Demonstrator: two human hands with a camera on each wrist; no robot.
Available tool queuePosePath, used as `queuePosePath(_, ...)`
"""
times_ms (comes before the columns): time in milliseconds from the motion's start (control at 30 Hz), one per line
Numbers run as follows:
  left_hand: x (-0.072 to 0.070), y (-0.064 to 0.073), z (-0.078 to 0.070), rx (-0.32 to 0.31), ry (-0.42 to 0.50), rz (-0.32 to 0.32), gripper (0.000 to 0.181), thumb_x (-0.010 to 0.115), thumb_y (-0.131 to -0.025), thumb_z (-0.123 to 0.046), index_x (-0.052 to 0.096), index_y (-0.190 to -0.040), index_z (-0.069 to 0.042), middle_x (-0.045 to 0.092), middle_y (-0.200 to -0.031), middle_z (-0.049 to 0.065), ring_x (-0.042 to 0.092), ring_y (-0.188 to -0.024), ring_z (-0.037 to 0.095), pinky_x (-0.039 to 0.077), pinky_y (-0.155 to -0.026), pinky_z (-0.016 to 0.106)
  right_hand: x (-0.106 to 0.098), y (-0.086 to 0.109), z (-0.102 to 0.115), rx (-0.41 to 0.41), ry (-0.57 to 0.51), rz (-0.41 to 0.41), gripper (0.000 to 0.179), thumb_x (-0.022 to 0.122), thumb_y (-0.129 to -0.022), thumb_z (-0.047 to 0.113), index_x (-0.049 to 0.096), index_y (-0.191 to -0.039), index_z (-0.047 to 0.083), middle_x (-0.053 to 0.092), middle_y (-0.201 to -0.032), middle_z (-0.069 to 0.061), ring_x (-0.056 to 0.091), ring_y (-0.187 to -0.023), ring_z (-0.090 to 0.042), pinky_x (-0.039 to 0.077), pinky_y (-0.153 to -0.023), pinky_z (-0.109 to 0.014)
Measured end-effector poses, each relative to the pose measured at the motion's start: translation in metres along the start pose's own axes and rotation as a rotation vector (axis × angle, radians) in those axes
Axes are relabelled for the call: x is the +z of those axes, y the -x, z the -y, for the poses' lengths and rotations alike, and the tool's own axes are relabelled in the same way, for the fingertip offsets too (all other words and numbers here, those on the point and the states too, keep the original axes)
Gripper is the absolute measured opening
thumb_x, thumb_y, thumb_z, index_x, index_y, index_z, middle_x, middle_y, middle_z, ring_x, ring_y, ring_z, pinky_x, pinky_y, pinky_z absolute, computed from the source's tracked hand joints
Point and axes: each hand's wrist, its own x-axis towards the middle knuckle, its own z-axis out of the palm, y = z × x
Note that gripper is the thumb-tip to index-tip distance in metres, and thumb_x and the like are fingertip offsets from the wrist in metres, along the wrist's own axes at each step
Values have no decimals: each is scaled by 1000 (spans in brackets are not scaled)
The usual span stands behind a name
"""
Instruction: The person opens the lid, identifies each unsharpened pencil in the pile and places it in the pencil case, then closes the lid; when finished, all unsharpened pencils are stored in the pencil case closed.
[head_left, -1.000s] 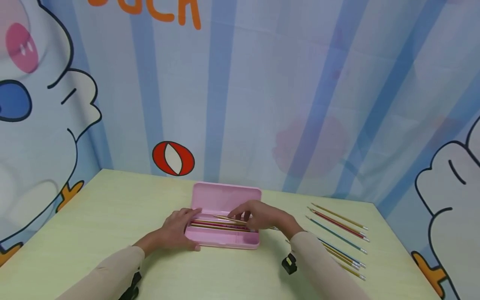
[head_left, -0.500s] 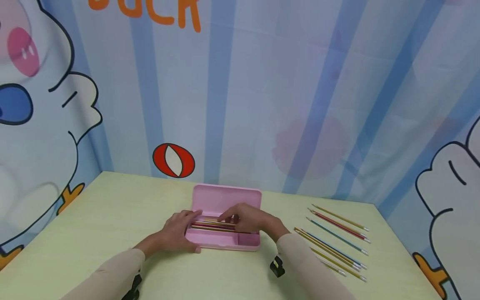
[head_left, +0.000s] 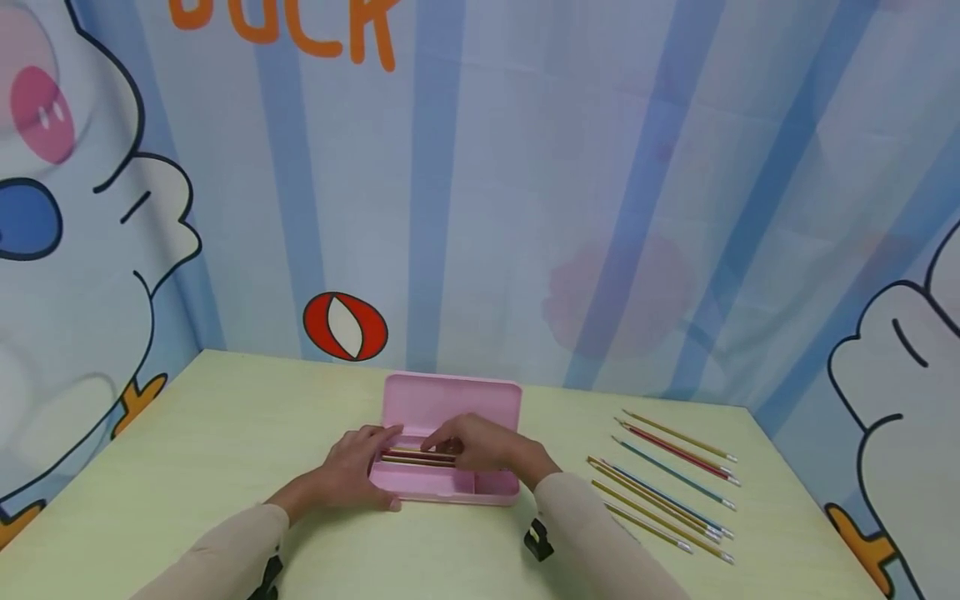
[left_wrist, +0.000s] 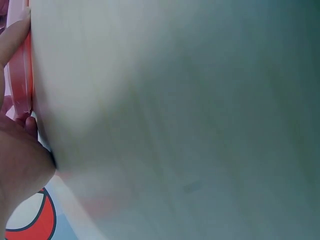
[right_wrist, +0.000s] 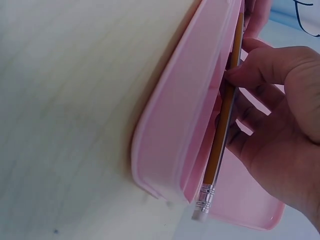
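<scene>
An open pink pencil case (head_left: 427,483) lies on the table, its lid raised at the back. Across its left end my left hand (head_left: 345,471) holds it steady, thumb at the front and fingers over the far side. My right hand (head_left: 487,446) is over the case's middle and right part. In the right wrist view it pinches a yellow pencil (right_wrist: 220,135) between thumb and fingers, lengthwise along the case, with the white eraser end jutting past the right end wall. Several pencils (head_left: 416,457) lie inside the case, partly hidden under the right hand.
Right of the case several loose pencils lie slanted on the pale table (head_left: 300,400), among them a teal pencil (head_left: 674,471) and a yellow one (head_left: 680,435). Their eraser ends point right and toward me. A printed blue-striped curtain (head_left: 495,208) stands behind the table.
My right hand has moved left and slightly lower over the case with the pencil. The forearm has swung left, uncovering more of the loose pencils. The left hand has stayed on the case.
</scene>
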Motion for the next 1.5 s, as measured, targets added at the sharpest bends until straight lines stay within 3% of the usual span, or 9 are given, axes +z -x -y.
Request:
queuePosePath(200,1,-1,1,-1,2,-4,105,91,-68,-40,36,-154,-13,44,-146,18,38,-129,39,29,-109,65,3,-1,2,7,45,-19,48,66,-84,-13,72,-123,15,70,-98,8,54,-80,-5,47,-73,-15)
queuePosePath(433,2,-1,2,-7,6,-1,105,91,-68,-39,36,-154,-13,43,-146,18,38,-128,38,29,-109,65,3,-1,6,42,24,-30,51,66,-85,-13,71,-126,17,72,-105,7,59,-86,-5,50,-80,-14)
queuePosePath(767,1,0,1,-7,3,-5,104,91,-68,-38,36,-154,-13,44,-146,18,39,-128,38,30,-108,64,-3,6,0,-12,38,-59,48,65,-85,-10,70,-126,13,68,-97,7,57,-83,-8,50,-74,-16)
queuePosePath(1100,3,0,3,-7,9,-10,105,91,-68,-40,36,-154,-13,44,-146,18,39,-128,38,30,-108,64,-18,30,-15,-97,60,-89,35,63,-89,0,69,-124,5,71,-105,-9,65,-87,-14,52,-76,-21)
queuePosePath(1500,2,1,2,-11,20,0,106,91,-68,-40,35,-155,-15,42,-148,17,36,-131,37,28,-110,64,-32,71,-42,-3,-35,-120,36,70,-91,7,65,-127,3,70,-104,-9,64,-90,-16,53,-77,-25)
